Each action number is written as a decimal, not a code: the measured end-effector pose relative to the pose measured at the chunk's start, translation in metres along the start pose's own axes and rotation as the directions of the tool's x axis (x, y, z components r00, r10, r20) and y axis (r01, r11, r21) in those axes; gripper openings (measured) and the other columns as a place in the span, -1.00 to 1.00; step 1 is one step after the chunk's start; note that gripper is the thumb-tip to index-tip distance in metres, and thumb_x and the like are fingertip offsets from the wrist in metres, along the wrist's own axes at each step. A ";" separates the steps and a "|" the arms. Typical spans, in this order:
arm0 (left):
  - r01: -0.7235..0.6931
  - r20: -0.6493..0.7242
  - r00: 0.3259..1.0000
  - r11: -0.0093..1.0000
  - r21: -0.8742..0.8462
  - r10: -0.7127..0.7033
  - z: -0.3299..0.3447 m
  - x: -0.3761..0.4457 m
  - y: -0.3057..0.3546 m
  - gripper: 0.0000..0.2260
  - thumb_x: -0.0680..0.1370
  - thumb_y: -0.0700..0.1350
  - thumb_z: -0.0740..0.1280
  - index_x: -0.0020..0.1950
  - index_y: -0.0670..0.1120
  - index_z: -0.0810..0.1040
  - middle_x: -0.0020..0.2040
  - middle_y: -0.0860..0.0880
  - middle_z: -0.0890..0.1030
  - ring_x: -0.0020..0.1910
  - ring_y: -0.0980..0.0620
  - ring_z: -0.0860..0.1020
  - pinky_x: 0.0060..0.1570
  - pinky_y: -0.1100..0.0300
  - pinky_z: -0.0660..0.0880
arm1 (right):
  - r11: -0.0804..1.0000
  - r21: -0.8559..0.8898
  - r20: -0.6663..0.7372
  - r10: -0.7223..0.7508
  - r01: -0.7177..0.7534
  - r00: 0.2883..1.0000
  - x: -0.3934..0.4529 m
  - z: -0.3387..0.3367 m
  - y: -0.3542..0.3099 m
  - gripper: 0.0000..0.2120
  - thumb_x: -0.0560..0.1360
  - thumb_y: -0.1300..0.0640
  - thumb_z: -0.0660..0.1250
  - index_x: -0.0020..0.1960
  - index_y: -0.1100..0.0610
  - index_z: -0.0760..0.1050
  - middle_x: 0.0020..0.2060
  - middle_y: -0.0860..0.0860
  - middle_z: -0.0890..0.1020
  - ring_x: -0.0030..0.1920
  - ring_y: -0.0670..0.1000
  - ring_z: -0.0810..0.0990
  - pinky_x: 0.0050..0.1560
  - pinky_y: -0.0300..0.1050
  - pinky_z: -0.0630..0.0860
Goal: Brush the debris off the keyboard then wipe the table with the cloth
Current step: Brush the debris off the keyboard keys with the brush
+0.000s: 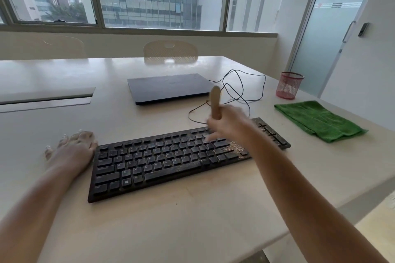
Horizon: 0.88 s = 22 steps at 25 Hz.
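Note:
A black keyboard (162,162) lies slanted on the pale table (192,215). Brownish debris (232,148) is heaped on its right part and scattered over the keys. My right hand (229,125) is over the keyboard's right half, blurred, closed around a brush whose wooden handle (214,100) sticks up; the bristles are hidden or blurred below the hand. My left hand (72,149) rests flat on the table, touching the keyboard's left end. A folded green cloth (318,120) lies on the table to the right, apart from both hands.
A closed dark laptop (168,87) sits behind the keyboard, with a black cable (241,92) looping beside it. A red mesh cup (288,85) stands at the right rear near the table edge. A chair (170,51) is across the table.

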<state>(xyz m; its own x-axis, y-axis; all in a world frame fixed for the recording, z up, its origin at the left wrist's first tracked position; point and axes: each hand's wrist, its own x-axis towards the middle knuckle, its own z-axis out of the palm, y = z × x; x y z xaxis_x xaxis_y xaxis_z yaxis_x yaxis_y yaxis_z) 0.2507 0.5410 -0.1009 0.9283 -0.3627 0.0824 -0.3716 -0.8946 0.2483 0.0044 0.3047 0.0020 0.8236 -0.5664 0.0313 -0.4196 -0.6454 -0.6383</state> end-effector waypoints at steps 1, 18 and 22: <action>0.000 0.000 1.000 1.000 -0.002 0.000 0.000 0.001 -0.001 -0.59 0.64 0.06 0.00 0.49 0.01 0.20 0.53 -0.03 0.16 0.51 -0.11 0.10 0.42 -0.19 0.00 | 0.998 -0.005 0.069 -0.063 0.063 0.996 -0.008 0.011 -0.005 -0.83 0.54 0.10 0.28 0.00 0.22 0.49 -0.27 -0.02 0.60 -0.46 -0.24 0.56 -0.43 -0.41 0.42; -0.001 -0.013 1.000 1.000 -0.007 0.001 0.002 0.005 -0.003 -0.58 0.63 0.09 0.03 0.47 0.01 0.24 0.52 -0.04 0.19 0.51 -0.12 0.11 0.42 -0.18 0.01 | 0.994 -0.090 0.090 -0.052 0.060 0.995 -0.018 -0.013 -0.011 -0.89 0.57 0.14 0.25 0.03 0.18 0.47 -0.43 0.00 0.54 -0.53 -0.13 0.53 -0.54 -0.37 0.44; 0.003 -0.005 1.000 1.000 -0.002 -0.003 0.001 0.003 -0.003 -0.58 0.64 0.08 0.02 0.48 0.00 0.24 0.52 -0.04 0.19 0.51 -0.12 0.11 0.42 -0.18 0.01 | 0.995 0.026 0.049 -0.098 0.096 0.994 -0.007 0.004 -0.010 -0.88 0.56 0.15 0.27 0.04 0.19 0.48 -0.33 0.05 0.59 -0.41 0.01 0.63 -0.38 -0.25 0.60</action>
<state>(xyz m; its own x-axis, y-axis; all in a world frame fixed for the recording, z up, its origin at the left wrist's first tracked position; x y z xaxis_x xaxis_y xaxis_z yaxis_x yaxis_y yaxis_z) 0.2544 0.5420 -0.1020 0.9295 -0.3586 0.0866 -0.3687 -0.8951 0.2507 0.0042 0.3172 0.0048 0.8783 -0.4749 0.0558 -0.3280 -0.6833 -0.6523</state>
